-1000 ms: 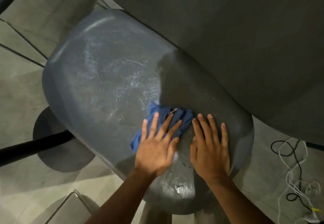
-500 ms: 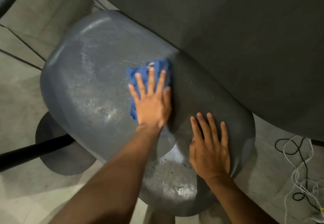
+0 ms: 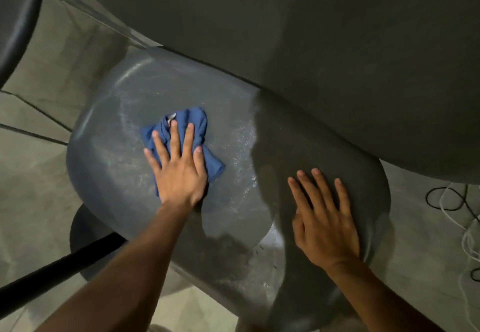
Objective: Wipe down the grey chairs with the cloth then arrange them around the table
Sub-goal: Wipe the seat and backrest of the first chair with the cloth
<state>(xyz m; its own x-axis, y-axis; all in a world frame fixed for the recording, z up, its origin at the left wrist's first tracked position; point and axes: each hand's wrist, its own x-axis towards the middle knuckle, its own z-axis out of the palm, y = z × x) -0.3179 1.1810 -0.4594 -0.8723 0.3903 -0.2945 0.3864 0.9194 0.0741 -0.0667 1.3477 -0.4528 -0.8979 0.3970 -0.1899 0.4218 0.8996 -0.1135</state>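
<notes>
Grey chair (image 3: 124, 165): its seat fills the middle, with damp streaks shining around the cloth.
Tabletop (image 3: 311, 46): dark, overhangs the chair's far edge and shadows its right part.
Surroundings: black and white cables (image 3: 457, 207) lie on the floor right of the chair; a black bar (image 3: 59, 272) crosses below its left side.
Hard to see: the chair's base is mostly hidden under the seat.
Left hand (image 3: 179, 173): grip released, flat fingers pressing the blue cloth (image 3: 192, 121) at the seat's centre.
Right hand (image 3: 327, 222): open, flat on the chair's right edge.
Change: the cloth has slid back from the tabletop's edge toward the chair's left.
</notes>
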